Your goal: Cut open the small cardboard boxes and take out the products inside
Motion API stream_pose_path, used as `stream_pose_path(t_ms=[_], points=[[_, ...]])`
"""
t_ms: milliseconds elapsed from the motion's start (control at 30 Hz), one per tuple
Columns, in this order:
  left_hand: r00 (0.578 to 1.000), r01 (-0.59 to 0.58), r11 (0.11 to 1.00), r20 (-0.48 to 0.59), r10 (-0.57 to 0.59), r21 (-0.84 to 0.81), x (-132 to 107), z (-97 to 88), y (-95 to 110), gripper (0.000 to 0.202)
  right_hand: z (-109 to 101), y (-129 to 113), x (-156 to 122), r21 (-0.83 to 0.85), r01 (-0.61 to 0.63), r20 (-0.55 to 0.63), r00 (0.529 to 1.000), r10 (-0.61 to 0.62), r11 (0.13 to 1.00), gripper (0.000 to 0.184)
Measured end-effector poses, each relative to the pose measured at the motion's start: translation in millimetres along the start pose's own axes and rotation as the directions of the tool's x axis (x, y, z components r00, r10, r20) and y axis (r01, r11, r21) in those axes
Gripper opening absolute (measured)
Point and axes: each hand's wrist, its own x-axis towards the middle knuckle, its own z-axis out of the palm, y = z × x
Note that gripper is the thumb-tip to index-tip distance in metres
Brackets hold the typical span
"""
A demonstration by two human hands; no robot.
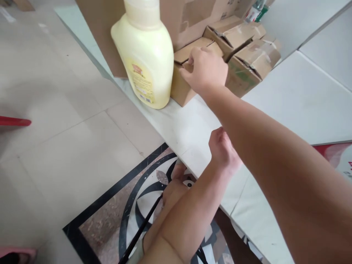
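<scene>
My right hand reaches over a small cardboard box, its fingers curled at the top flap and thumb by the front edge. Right beside that hand stands a large pale-yellow plastic bottle, upright, with a bear picture and printed text on its label. Lower down, my left hand is closed over the white ledge. My right forearm partly covers it, and whatever its fingers hold is hidden.
More taped cardboard boxes stand along the white wall, with a big carton behind. A clear bottle is at the back. Below the ledge, patterned floor tiles show, with another limb near a dark cord.
</scene>
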Motion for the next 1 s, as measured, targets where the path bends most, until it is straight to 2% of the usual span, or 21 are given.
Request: stream_pose_path(t_ms=[67,100,200,333,467,567,600,633,733,833,900,967,1000], points=[[0.997,0.003,0.952,0.08,0.022,-0.306,2,-2.8,2,0.03,-3,4,-5,-0.026,0.01,-0.019,1.0,-0.01,1.0,0.049],[0.994,0.014,0.915,0.102,0.03,-0.404,2,-3.8,3,0.028,-6,6,-8,-0.035,0.028,-0.022,0.999,-0.029,0.999,0.046],[0.997,0.003,0.874,0.071,0.036,-0.486,2,-4.7,6,0.025,-16,11,-17,-0.069,0.086,-0.016,0.996,-0.087,0.994,0.041],[0.996,-0.087,0.886,-0.006,0.094,-0.456,-1,-3.2,6,0.03,-17,15,-21,-0.136,0.029,-0.013,0.999,-0.031,0.99,0.041],[0.989,-0.141,0.917,-0.005,0.151,-0.374,-1,-3.1,-1,0.029,-15,20,-23,-0.161,-0.015,-0.063,0.998,0.005,0.987,0.031],[0.953,-0.302,0.935,-0.063,0.295,-0.188,-1,-5.2,-8,0.021,-20,26,-33,-0.206,-0.025,-0.055,0.998,0.014,0.978,0.03],[0.918,-0.393,0.916,-0.099,0.384,-0.087,-1,-6.3,-10,0.019,-22,30,-38,-0.232,-0.025,-0.032,0.999,0.018,0.972,0.031],[0.865,-0.488,0.872,-0.125,0.487,0.018,-1,-7.6,-11,0.019,-24,36,-45,-0.255,-0.02,-0.005,1.0,0.02,0.967,0.032],[0.638,-0.734,0.637,-0.084,0.766,0.236,-3,-12.1,-12,0.023,-25,69,-69,-0.28,-0.024,0.011,1.0,0.028,0.96,0.031],[0.417,-0.871,0.394,0.017,0.909,0.295,-3,-17.4,-7,0.027,-17,122,-105,-0.191,-0.042,-0.15,0.989,0.013,0.981,0.026],[0.296,-0.908,0.274,0.023,0.955,0.318,-1,-20.9,0,0.024,-10,160,-143,-0.037,0.057,-0.303,0.951,-0.065,0.998,0.027],[0.207,-0.91,0.187,0.013,0.978,0.37,1,-23.8,6,0.019,-4,191,-195,0.033,0.068,-0.465,0.884,-0.044,0.997,0.026],[0.197,-0.896,0.165,0.036,0.98,0.411,2,-24.7,9,0.016,-2,203,-225,0.061,0.04,-0.5,0.866,-0.004,0.997,0.021]])
